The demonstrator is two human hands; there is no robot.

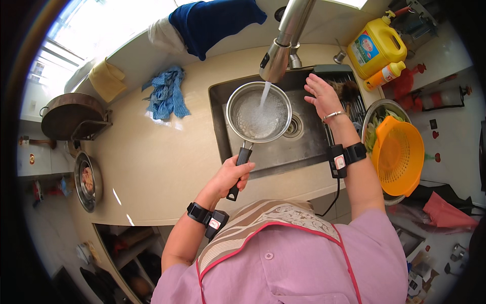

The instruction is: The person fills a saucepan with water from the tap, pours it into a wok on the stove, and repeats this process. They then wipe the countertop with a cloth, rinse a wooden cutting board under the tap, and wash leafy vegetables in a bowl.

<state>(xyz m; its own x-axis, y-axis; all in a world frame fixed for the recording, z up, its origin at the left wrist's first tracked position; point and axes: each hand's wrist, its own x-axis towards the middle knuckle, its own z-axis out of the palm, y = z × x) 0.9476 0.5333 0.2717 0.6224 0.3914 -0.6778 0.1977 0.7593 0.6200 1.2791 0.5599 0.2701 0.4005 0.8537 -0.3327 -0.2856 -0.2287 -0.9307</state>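
My left hand [230, 177] is closed round the black handle of a steel saucepan [234, 129], which it holds over the sink [273, 169]. Water [265, 94] streams from the faucet [277, 60] into the pan, and the surface inside looks white and bubbly. To the right of the faucet, my right hand [325, 99] hovers above the sink with its fingers stretched out, holding nothing. Beneath the pan's right rim the drain [293, 126] shows in part.
Right of the sink, an orange colander [400, 157] rests on a steel bowl of sliced green vegetables [387, 112]. Yellow bottles [377, 48] stand behind. Leftward on the counter [144, 167] are a blue cloth [167, 93], a large pan [68, 116] and a steel bowl [91, 200] holding something pinkish.
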